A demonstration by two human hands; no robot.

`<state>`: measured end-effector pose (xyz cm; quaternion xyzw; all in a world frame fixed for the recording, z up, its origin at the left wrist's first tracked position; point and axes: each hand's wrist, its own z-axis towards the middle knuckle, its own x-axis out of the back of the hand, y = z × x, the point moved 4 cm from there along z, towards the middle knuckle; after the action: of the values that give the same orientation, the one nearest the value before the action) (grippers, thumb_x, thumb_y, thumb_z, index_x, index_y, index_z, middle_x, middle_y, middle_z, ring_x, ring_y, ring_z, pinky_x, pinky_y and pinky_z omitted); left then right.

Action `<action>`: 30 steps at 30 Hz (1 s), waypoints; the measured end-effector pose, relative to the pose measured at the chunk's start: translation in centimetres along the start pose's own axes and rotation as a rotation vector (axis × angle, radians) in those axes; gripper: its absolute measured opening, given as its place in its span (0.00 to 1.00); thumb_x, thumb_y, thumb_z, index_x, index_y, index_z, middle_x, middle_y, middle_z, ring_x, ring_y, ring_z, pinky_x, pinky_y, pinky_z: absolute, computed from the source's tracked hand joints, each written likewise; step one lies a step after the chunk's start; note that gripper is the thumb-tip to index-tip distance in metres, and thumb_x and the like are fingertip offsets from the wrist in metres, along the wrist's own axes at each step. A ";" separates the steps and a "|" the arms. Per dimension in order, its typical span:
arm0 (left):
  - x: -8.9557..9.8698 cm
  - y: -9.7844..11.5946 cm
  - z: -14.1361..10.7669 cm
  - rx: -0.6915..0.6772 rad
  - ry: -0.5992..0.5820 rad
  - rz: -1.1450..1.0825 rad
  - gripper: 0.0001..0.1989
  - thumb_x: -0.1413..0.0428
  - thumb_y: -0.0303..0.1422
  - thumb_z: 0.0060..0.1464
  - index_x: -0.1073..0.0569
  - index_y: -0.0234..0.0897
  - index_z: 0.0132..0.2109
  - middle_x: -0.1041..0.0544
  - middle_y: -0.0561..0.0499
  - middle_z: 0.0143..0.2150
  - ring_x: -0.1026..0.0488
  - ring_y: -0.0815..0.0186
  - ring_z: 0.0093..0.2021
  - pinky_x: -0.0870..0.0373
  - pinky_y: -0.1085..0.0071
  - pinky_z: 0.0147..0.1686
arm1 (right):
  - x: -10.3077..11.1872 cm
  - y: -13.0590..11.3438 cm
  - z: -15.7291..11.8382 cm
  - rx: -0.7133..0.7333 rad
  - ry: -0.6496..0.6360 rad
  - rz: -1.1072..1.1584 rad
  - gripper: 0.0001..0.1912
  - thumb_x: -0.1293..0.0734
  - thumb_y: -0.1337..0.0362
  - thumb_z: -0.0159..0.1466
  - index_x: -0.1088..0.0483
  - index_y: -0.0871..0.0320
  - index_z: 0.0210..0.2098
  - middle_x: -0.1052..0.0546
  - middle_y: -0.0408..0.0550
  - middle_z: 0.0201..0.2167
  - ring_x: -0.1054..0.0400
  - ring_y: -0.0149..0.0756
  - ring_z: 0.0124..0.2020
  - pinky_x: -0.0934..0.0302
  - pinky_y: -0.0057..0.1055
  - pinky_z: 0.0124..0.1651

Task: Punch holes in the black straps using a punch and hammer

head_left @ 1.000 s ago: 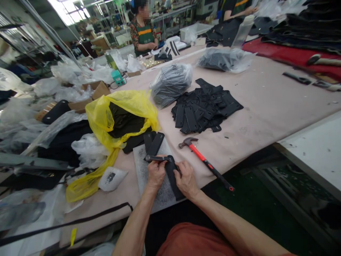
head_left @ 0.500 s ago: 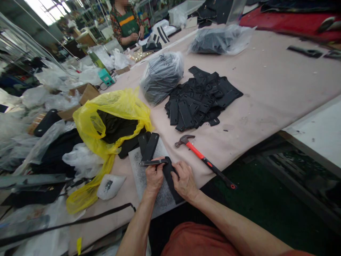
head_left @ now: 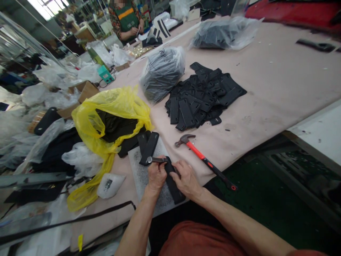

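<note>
My left hand point(head_left: 157, 175) is closed around a short dark metal tool point(head_left: 161, 160) with a shiny round end, like a punch. The tool's other end meets the top of a long black strip point(head_left: 174, 190). My right hand point(head_left: 186, 179) grips that strip's right edge, fingers bent onto it. Under the strip lies a speckled grey board point(head_left: 137, 170). Two more black strips point(head_left: 149, 147) lie crossed at the board's far end. To the right of my hands, a claw hammer point(head_left: 204, 158) with a red and black handle rests on the table.
A heap of black strips point(head_left: 197, 101) lies beyond the hammer, beside a stuffed clear bag point(head_left: 163, 73). Another filled bag point(head_left: 213, 35) is farther back. An opened yellow bag point(head_left: 112, 103) with dark pieces stands at the left. Across the table, a person point(head_left: 128, 21) works.
The metal tool has turned in my left hand, so its shiny round end now shows. My right hand stays on the strip. The view has shifted slightly.
</note>
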<state>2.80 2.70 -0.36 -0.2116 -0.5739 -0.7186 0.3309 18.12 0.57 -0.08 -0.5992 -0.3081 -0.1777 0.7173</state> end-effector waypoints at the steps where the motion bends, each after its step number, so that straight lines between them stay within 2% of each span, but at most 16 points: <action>1: 0.0 0.0 0.0 -0.005 -0.005 0.006 0.11 0.50 0.30 0.58 0.25 0.39 0.44 0.19 0.45 0.43 0.23 0.58 0.46 0.27 0.60 0.50 | 1.1 0.4 0.4 0.014 0.014 -0.031 0.13 0.39 0.63 0.65 0.32 0.56 0.48 0.30 0.52 0.42 0.36 0.43 0.43 0.42 0.39 0.46; 4: -0.1 0.0 -0.1 -0.036 -0.017 0.027 0.10 0.50 0.30 0.58 0.25 0.38 0.44 0.20 0.45 0.43 0.23 0.57 0.45 0.27 0.59 0.49 | 4.9 2.6 1.6 -0.019 0.099 -0.249 0.16 0.36 0.61 0.63 0.33 0.59 0.50 0.31 0.56 0.46 0.37 0.47 0.47 0.43 0.41 0.48; 5: -0.2 0.0 -0.1 -0.050 -0.017 0.038 0.10 0.50 0.30 0.59 0.25 0.37 0.45 0.20 0.44 0.43 0.23 0.57 0.45 0.27 0.59 0.49 | 6.0 3.6 1.9 -0.056 0.092 -0.343 0.18 0.34 0.61 0.62 0.34 0.59 0.50 0.31 0.57 0.46 0.37 0.48 0.46 0.43 0.41 0.47; 8: -0.3 0.0 -0.3 -0.090 -0.003 0.090 0.10 0.50 0.29 0.59 0.27 0.36 0.45 0.20 0.44 0.43 0.23 0.57 0.44 0.26 0.61 0.47 | 7.6 6.2 2.4 -0.160 -0.065 -0.528 0.13 0.34 0.61 0.60 0.33 0.60 0.43 0.31 0.57 0.40 0.36 0.47 0.42 0.43 0.38 0.42; 10: -0.4 -0.1 -0.4 -0.095 0.005 0.129 0.09 0.50 0.28 0.59 0.27 0.37 0.45 0.20 0.46 0.41 0.22 0.59 0.42 0.25 0.63 0.45 | 7.8 7.1 2.3 -0.224 -0.164 -0.502 0.07 0.36 0.63 0.62 0.35 0.59 0.38 0.31 0.54 0.36 0.36 0.42 0.38 0.44 0.35 0.39; 12: -0.4 -0.1 -0.5 -0.087 0.003 0.160 0.08 0.49 0.27 0.58 0.28 0.38 0.43 0.20 0.47 0.39 0.22 0.60 0.41 0.25 0.64 0.44 | 7.6 7.5 1.9 -0.375 -0.234 -0.285 0.03 0.38 0.65 0.61 0.38 0.58 0.35 0.31 0.49 0.32 0.36 0.36 0.33 0.45 0.32 0.35; 15: -0.4 -0.1 -0.6 -0.073 -0.005 0.180 0.07 0.49 0.26 0.57 0.28 0.38 0.41 0.21 0.48 0.37 0.22 0.60 0.40 0.25 0.66 0.42 | 6.4 7.2 0.4 -0.658 -0.404 0.279 0.04 0.39 0.66 0.59 0.42 0.56 0.32 0.33 0.42 0.26 0.38 0.30 0.24 0.44 0.28 0.27; 17: -0.4 0.0 -0.6 -0.067 -0.009 0.180 0.06 0.48 0.26 0.57 0.29 0.38 0.41 0.21 0.47 0.37 0.22 0.60 0.39 0.25 0.66 0.41 | 5.7 6.4 -0.6 -0.771 -0.492 0.551 0.04 0.40 0.65 0.61 0.42 0.56 0.31 0.36 0.38 0.23 0.43 0.26 0.18 0.45 0.26 0.22; 20: -0.3 0.1 -0.6 -0.057 -0.003 0.185 0.05 0.47 0.26 0.56 0.29 0.38 0.39 0.21 0.48 0.35 0.22 0.60 0.38 0.26 0.67 0.39 | 6.8 4.8 -0.8 -0.868 -0.433 0.664 0.08 0.42 0.60 0.64 0.42 0.56 0.30 0.41 0.34 0.19 0.52 0.22 0.13 0.53 0.22 0.14; 22: -0.2 0.1 -0.6 -0.055 0.006 0.180 0.04 0.47 0.25 0.56 0.29 0.38 0.38 0.22 0.48 0.33 0.22 0.60 0.37 0.27 0.68 0.38 | 9.6 1.9 0.6 -0.777 -0.315 0.627 0.12 0.42 0.56 0.65 0.41 0.56 0.30 0.42 0.33 0.18 0.53 0.22 0.12 0.57 0.21 0.12; 24: -0.1 0.2 -0.6 -0.057 0.013 0.170 0.05 0.47 0.25 0.56 0.29 0.38 0.39 0.22 0.48 0.33 0.22 0.60 0.37 0.28 0.68 0.37 | 14.2 -3.0 2.9 -0.488 -0.149 0.541 0.15 0.41 0.52 0.66 0.38 0.56 0.31 0.42 0.34 0.17 0.51 0.23 0.12 0.55 0.21 0.12; 26: -0.1 0.3 -0.6 -0.063 0.015 0.166 0.05 0.47 0.25 0.56 0.30 0.38 0.39 0.21 0.48 0.34 0.22 0.59 0.37 0.28 0.68 0.37 | 19.3 -8.7 4.8 -0.116 0.141 0.441 0.17 0.39 0.49 0.65 0.35 0.56 0.32 0.39 0.36 0.18 0.46 0.24 0.15 0.51 0.22 0.15; 27: -0.1 0.3 -0.6 -0.066 0.014 0.166 0.05 0.47 0.25 0.56 0.30 0.38 0.39 0.22 0.48 0.34 0.22 0.59 0.37 0.28 0.68 0.37 | 21.6 -11.2 5.0 0.048 0.349 0.402 0.17 0.39 0.49 0.66 0.35 0.56 0.33 0.37 0.37 0.20 0.45 0.25 0.16 0.50 0.23 0.16; 28: -0.1 0.3 -0.6 -0.069 0.015 0.164 0.05 0.47 0.25 0.56 0.30 0.38 0.39 0.22 0.48 0.34 0.22 0.59 0.38 0.28 0.68 0.37 | 23.2 -13.0 4.8 0.167 0.550 0.367 0.16 0.40 0.49 0.67 0.34 0.55 0.35 0.37 0.38 0.21 0.44 0.26 0.17 0.48 0.25 0.18; 29: 0.0 0.4 -0.6 -0.071 0.016 0.162 0.05 0.47 0.25 0.56 0.30 0.38 0.39 0.22 0.47 0.33 0.22 0.59 0.37 0.28 0.68 0.36 | 23.9 -14.1 4.3 0.258 0.676 0.328 0.15 0.42 0.51 0.68 0.35 0.55 0.36 0.36 0.39 0.22 0.42 0.28 0.18 0.46 0.26 0.20; 30: 0.0 0.4 -0.6 -0.071 0.019 0.159 0.05 0.47 0.25 0.56 0.30 0.37 0.39 0.22 0.47 0.33 0.22 0.59 0.37 0.29 0.68 0.36 | 23.7 -14.6 3.8 0.332 0.723 0.252 0.14 0.44 0.53 0.69 0.35 0.54 0.37 0.35 0.40 0.22 0.41 0.29 0.19 0.45 0.27 0.21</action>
<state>3.14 2.10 -0.22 -0.2612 -0.5262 -0.7120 0.3846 25.81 3.77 26.72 -0.4075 0.0150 -0.2354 0.8822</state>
